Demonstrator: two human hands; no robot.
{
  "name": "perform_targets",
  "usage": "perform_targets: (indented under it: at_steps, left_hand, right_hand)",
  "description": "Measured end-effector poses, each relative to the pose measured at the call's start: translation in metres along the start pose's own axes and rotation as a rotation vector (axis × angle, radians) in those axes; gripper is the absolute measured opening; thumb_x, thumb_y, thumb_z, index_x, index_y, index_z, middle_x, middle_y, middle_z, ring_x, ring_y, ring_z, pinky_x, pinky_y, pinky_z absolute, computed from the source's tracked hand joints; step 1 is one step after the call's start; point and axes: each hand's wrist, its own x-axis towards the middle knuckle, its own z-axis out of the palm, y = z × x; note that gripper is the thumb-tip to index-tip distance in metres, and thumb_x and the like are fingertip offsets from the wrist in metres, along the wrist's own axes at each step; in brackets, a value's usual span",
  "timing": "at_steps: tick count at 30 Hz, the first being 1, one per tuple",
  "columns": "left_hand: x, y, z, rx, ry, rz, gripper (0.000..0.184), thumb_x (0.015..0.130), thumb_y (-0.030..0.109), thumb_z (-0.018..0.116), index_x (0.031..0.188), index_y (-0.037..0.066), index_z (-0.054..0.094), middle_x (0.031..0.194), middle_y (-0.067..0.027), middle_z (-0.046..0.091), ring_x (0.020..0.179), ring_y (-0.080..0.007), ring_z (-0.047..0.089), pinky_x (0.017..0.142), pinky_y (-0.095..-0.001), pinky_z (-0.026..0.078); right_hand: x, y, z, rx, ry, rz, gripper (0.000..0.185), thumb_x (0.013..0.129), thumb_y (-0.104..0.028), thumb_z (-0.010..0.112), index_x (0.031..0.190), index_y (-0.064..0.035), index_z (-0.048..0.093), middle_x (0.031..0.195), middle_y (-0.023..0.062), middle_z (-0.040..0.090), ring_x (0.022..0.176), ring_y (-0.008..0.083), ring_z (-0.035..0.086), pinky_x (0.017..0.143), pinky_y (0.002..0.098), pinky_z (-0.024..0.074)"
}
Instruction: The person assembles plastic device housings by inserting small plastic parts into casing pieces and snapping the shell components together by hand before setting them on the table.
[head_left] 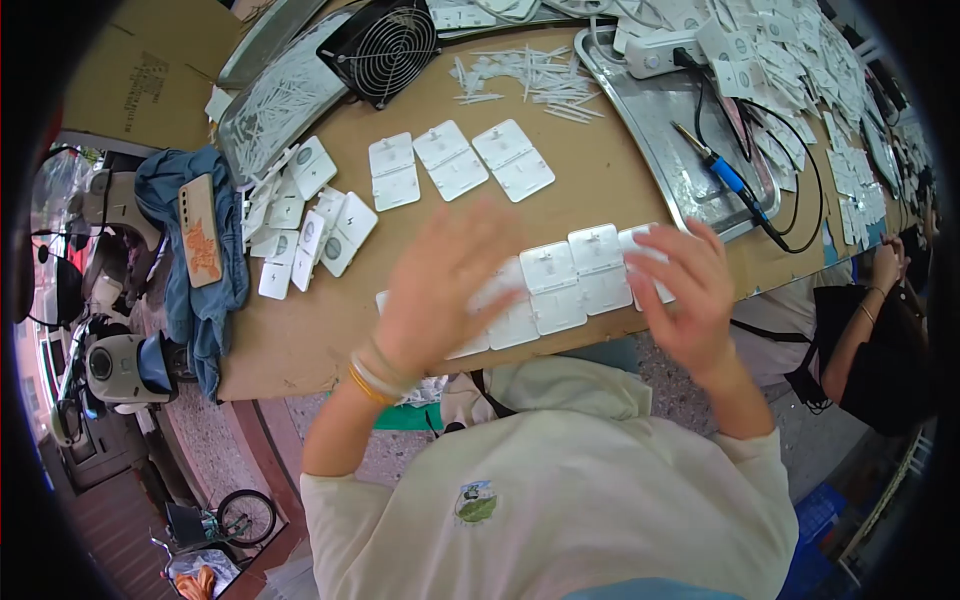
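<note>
A row of white folding plastic cases (551, 287) lies opened flat near the table's front edge. My left hand (430, 285) hovers over the left end of that row, smeared by motion, with thumb and fingers apart and nothing visible in it. At the right end, my right hand (690, 290) has its fingers spread over a partly covered white case (643, 238); whether they touch it I cannot tell. Farther back lie three more opened white cases (450, 160).
White cases (318, 225) are heaped at left, near a tray of thin white sticks (285, 105) and a black fan (390, 50). Loose sticks (535, 80) lie at the back. A blue-handled soldering iron (725, 175) rests on a metal tray (640, 115). A phone (200, 230) lies on blue cloth.
</note>
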Motion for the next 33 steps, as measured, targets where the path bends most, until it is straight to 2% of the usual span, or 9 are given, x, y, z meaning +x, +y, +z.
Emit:
perform_targets:
  at_steps: [3,6,10,15,23,26,29,32,33]
  left_hand:
    - [0.017,-0.035,0.005,0.423,0.038,-0.229,0.064,0.085,0.047,0.064,0.141,0.022,0.046,0.152,-0.0167,0.03,0.138,-0.0449,0.027,0.11,-0.0559,0.026]
    - [0.015,-0.044,0.015,0.38,-0.042,-0.302,0.068,0.086,0.057,0.058,0.143,0.023,0.044,0.153,-0.0218,0.024,0.136,-0.0527,0.024,0.109,-0.0581,0.025]
    - [0.02,-0.031,0.014,0.323,-0.086,-0.287,0.072,0.084,0.062,0.056,0.143,0.023,0.044,0.151,-0.0239,0.029,0.132,-0.0537,0.03,0.106,-0.0569,0.032]
    - [0.045,0.002,0.029,0.248,-0.078,-0.226,0.073,0.082,0.065,0.057,0.139,0.022,0.049,0.147,-0.0234,0.036,0.125,-0.0545,0.039,0.1,-0.0555,0.039]
    - [0.063,0.042,0.058,0.2,0.029,-0.216,0.078,0.077,0.074,0.055,0.135,0.022,0.055,0.147,-0.0226,0.036,0.129,-0.0528,0.035,0.101,-0.0594,0.035]
    - [0.064,0.05,0.07,0.117,0.127,-0.181,0.084,0.076,0.077,0.052,0.129,0.013,0.059,0.147,-0.0233,0.035,0.13,-0.0533,0.033,0.102,-0.0578,0.034]
    - [0.059,0.05,0.051,-0.113,0.221,-0.188,0.066,0.082,0.058,0.063,0.128,0.01,0.058,0.146,-0.0212,0.039,0.132,-0.0467,0.035,0.101,-0.0511,0.039]
    - [0.026,0.01,0.004,-0.264,0.232,-0.223,0.051,0.083,0.038,0.07,0.121,0.005,0.061,0.134,-0.0153,0.053,0.128,-0.0363,0.043,0.096,-0.0501,0.041]
    - [0.004,-0.007,-0.012,-0.15,0.225,-0.36,0.047,0.081,0.031,0.072,0.119,0.005,0.062,0.125,-0.012,0.058,0.121,-0.0327,0.048,0.093,-0.0489,0.043]
  right_hand:
    - [0.063,0.014,0.038,0.164,-0.146,-0.029,0.027,0.086,-0.017,0.065,0.112,-0.0119,0.069,0.122,0.0095,0.062,0.124,0.0292,0.051,0.103,0.0526,0.0367]
    - [0.089,0.032,0.083,0.098,-0.21,-0.176,0.026,0.091,-0.025,0.06,0.115,-0.0176,0.068,0.119,0.0064,0.064,0.123,0.0284,0.052,0.107,0.0584,0.0288]
    - [0.083,0.052,0.066,-0.098,-0.279,-0.199,0.026,0.093,-0.03,0.057,0.115,-0.0217,0.069,0.12,0.0053,0.064,0.125,0.0273,0.05,0.113,0.063,0.0137]
    - [0.05,0.056,0.026,-0.212,-0.305,-0.08,0.027,0.092,-0.027,0.058,0.116,-0.0219,0.068,0.12,0.0056,0.064,0.127,0.028,0.048,0.113,0.0641,0.0109]
    - [0.015,0.056,0.004,-0.173,-0.269,-0.01,0.03,0.09,-0.019,0.059,0.118,-0.0146,0.066,0.121,0.0086,0.064,0.129,0.0296,0.046,0.113,0.0643,0.0107]
    - [0.021,0.054,0.006,-0.088,-0.236,-0.019,0.029,0.088,-0.014,0.059,0.116,-0.0093,0.066,0.118,0.009,0.064,0.127,0.03,0.049,0.114,0.0609,0.0132]
    - [0.034,0.042,0.014,-0.025,-0.181,-0.052,0.022,0.084,-0.009,0.061,0.103,-0.0038,0.069,0.104,0.0084,0.068,0.123,0.03,0.053,0.115,0.0561,0.0181]
    - [0.041,0.045,0.018,-0.036,-0.175,-0.091,0.014,0.082,-0.006,0.063,0.093,-0.004,0.07,0.094,0.0072,0.068,0.118,0.0293,0.056,0.115,0.0559,0.0173]
    - [0.051,0.038,0.015,-0.028,-0.117,-0.087,0.007,0.08,-0.005,0.065,0.085,-0.004,0.07,0.089,0.0078,0.068,0.11,0.0287,0.06,0.111,0.0531,0.0288]
